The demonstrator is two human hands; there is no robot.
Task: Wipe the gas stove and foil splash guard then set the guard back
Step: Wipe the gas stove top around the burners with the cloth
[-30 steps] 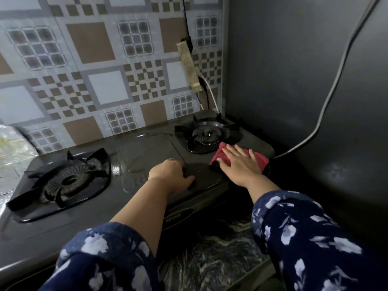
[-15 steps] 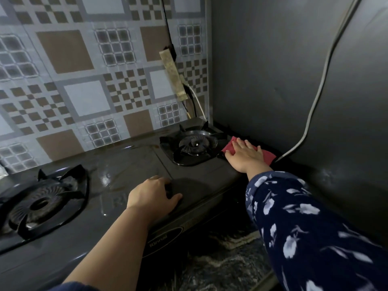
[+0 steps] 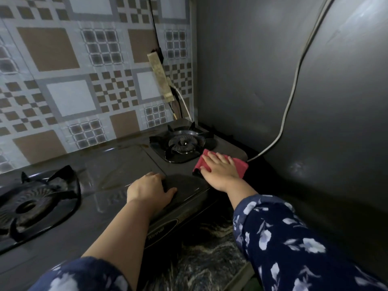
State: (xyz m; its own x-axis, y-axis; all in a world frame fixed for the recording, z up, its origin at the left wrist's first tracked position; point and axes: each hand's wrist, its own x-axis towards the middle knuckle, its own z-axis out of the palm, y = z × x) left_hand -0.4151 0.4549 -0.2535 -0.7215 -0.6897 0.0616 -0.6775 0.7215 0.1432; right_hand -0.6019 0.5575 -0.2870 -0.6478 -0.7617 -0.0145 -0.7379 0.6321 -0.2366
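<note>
Right hand (image 3: 220, 172) pressing red cloth (image 3: 239, 165) flat, fingers straight, on stove (image 3: 117, 164) right corner beside right burner (image 3: 183, 142). Left hand (image 3: 150, 191) bracing stove front, fingers loosely curled, grasping nothing. Advise keeping even pressure, working around grate. Splash guard not showing.

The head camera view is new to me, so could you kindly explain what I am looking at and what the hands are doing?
The camera sits on a person's head, looking down at their own arms. There is no machine. Below lies a dark two-burner gas stove. The right hand presses a red cloth flat on the stove top beside the right burner. The left hand rests on the stove near its front edge, holding nothing. The left burner sits at the near left. A patterned wall stands behind.
</note>
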